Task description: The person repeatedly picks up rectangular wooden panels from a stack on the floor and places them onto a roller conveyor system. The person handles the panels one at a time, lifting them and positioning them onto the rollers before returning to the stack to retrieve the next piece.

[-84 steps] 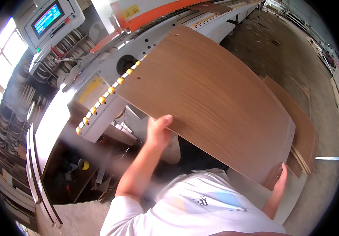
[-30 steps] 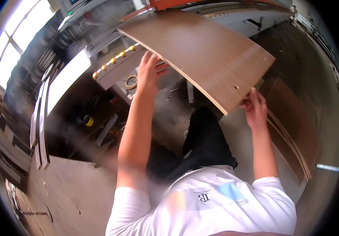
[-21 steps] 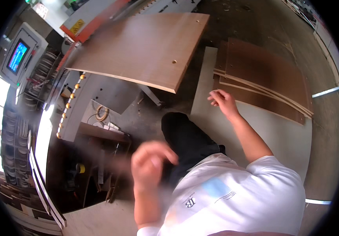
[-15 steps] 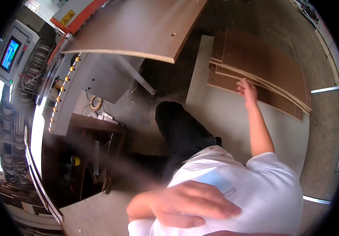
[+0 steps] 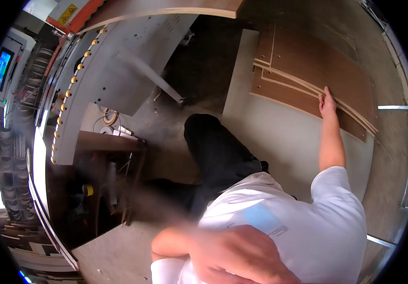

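My right hand [image 5: 328, 105] grips the near edge of an upper brown wood-grain board [image 5: 315, 66], with fingers closed at the light edge. That board rests on a small uneven stack. A lower brown board [image 5: 284, 93] sticks out from under it towards me. Close to the camera, my left hand [image 5: 241, 253] hangs in front of my white shirt [image 5: 303, 227]. Its fingers look stretched out and hold nothing I can see; the lower picture edge cuts some of them off.
The stack lies on a large pale grey sheet [image 5: 256, 123]. At the left stands a grey machine with yellow rollers [image 5: 74, 79], a screen [image 5: 1, 68] and another brown board [image 5: 166, 10] on top. Below it is a dark brown cabinet [image 5: 114, 142] with tape rolls.
My right hand has moved right and away from me, from above the boards onto the upper board's edge. My left hand has shifted slightly lower. The view has tilted, so the machine's board sits higher.
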Available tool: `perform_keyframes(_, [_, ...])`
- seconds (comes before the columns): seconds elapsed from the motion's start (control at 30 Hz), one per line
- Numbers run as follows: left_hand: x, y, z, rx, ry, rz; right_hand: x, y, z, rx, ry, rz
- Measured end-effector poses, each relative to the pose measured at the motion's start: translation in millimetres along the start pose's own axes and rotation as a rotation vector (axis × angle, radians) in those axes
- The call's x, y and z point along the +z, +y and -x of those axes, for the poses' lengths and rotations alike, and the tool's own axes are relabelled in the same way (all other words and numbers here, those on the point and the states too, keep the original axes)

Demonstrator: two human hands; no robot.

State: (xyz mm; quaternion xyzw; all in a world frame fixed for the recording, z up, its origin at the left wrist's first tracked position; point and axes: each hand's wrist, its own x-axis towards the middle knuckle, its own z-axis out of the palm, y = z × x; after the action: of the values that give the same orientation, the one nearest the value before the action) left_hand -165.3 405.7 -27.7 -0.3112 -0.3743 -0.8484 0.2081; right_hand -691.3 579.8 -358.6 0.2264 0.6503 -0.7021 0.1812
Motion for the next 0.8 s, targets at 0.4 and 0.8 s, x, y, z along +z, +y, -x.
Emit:
perform_keyframes(0.4, [-56,2,50,-0.171,0.162,-0.005,2,2,11,0.008,-0.016,-0.155])
perform_keyframes(0.8, [-189,-86,127,-0.841,0.72,-0.143,16,66,86,-0.006,-0.192,-0.173])
